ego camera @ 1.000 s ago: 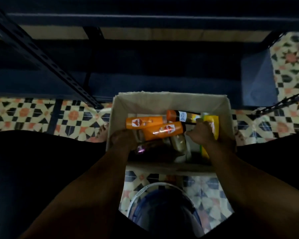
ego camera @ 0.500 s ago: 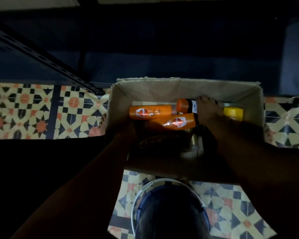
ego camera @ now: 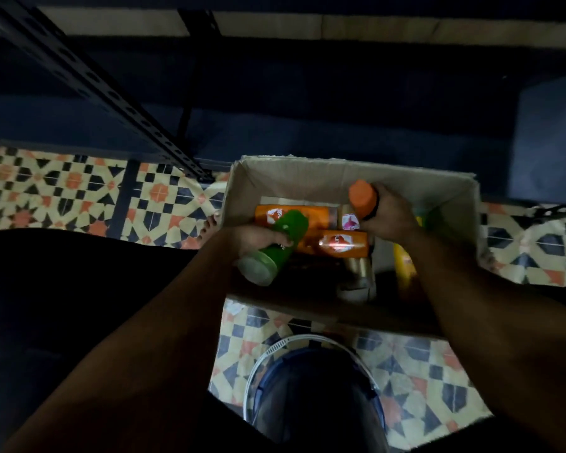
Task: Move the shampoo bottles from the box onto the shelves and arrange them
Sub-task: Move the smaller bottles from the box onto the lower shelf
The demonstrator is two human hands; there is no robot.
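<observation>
While over the box (ego camera: 307, 178), left hand (ego camera: 255, 235) around green bottle (ego camera: 275, 246), right hand (ego camera: 389, 214) around orange-capped bottle (ego camera: 361, 197).

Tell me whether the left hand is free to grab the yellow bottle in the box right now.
Probably not: the left hand already grips a green bottle, and the yellow bottle lies across the box, beneath the right arm.
</observation>
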